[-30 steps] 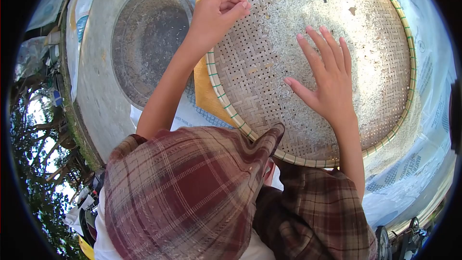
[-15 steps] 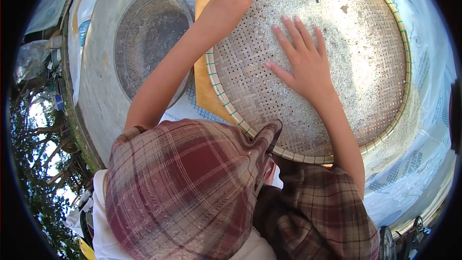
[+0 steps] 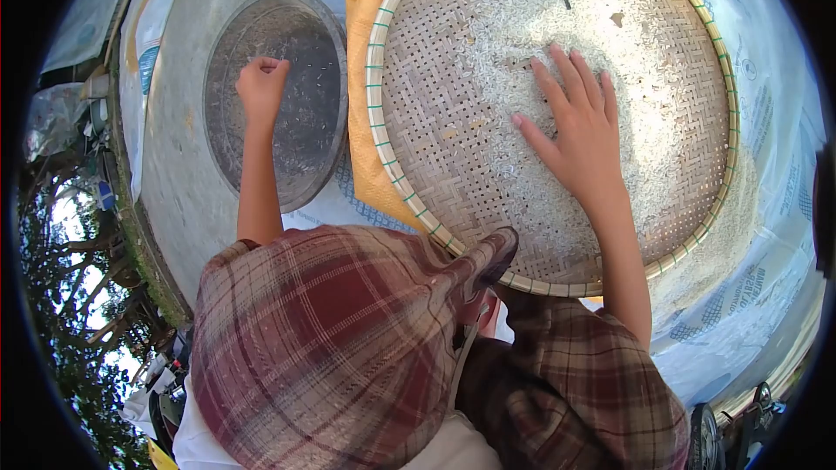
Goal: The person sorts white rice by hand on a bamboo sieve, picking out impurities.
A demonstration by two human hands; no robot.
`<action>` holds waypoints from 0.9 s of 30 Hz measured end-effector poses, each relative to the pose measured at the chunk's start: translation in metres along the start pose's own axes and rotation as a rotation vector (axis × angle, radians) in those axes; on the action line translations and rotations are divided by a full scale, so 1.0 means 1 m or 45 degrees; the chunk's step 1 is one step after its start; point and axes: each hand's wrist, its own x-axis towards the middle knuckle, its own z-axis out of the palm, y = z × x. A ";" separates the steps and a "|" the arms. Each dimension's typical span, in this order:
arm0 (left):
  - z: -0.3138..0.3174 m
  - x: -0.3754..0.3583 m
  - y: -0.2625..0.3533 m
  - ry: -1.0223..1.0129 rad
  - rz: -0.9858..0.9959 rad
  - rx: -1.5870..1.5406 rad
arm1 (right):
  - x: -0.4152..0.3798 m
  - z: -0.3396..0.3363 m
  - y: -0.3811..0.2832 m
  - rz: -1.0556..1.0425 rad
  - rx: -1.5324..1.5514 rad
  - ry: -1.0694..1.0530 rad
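My left hand is closed above the grey metal basin, its fingertips pinched together. What they hold, if anything, is too small to make out. My right hand lies with fingers spread on pale grains in the round woven tray. Nothing shows between its fingers. A small dark piece and a brown flake lie among the grains beyond this hand. A few grains dot the basin's dark inside.
A yellow-orange sack lies partly under the tray's left rim. White printed sheeting with scattered grains spreads to the right. Concrete ground lies left of the basin, with trees farther left.
My left hand has moved left from the tray's rim to above the basin, still closed. My right hand has slid slightly right and nearer to me over the grains.
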 end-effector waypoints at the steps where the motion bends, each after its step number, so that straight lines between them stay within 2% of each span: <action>1: 0.009 0.001 -0.024 -0.002 0.003 -0.002 | -0.001 -0.002 0.003 0.048 -0.035 0.017; 3: 0.019 0.001 -0.049 -0.185 0.104 0.411 | -0.002 -0.007 0.009 0.106 -0.075 0.018; 6: 0.023 -0.013 -0.042 -0.173 0.113 0.528 | -0.002 -0.009 0.016 0.193 -0.122 0.061; 8: 0.013 -0.010 -0.009 -0.008 0.307 0.394 | 0.002 -0.011 0.016 0.216 -0.130 0.098; 10: -0.008 -0.016 0.061 0.209 0.548 0.170 | 0.010 -0.012 0.011 0.208 -0.075 0.217; 12: -0.018 -0.025 0.116 0.014 0.695 -0.230 | 0.017 -0.013 0.001 0.114 -0.057 0.220; 14: -0.011 -0.034 0.148 -0.326 1.010 -0.534 | 0.023 -0.009 -0.007 0.027 -0.039 0.229; 15: -0.004 -0.038 0.155 -0.326 1.011 -0.533 | 0.025 -0.004 -0.009 -0.029 -0.045 0.198; 17: 0.014 -0.045 0.162 -0.473 1.215 -0.524 | 0.024 0.005 -0.010 -0.088 -0.055 0.169; 20: 0.025 -0.051 0.159 -0.593 1.196 -0.502 | 0.020 0.017 -0.010 -0.097 -0.064 0.067; 27: 0.028 -0.052 0.164 -0.566 1.206 -0.476 | 0.014 0.020 -0.007 -0.081 -0.084 0.079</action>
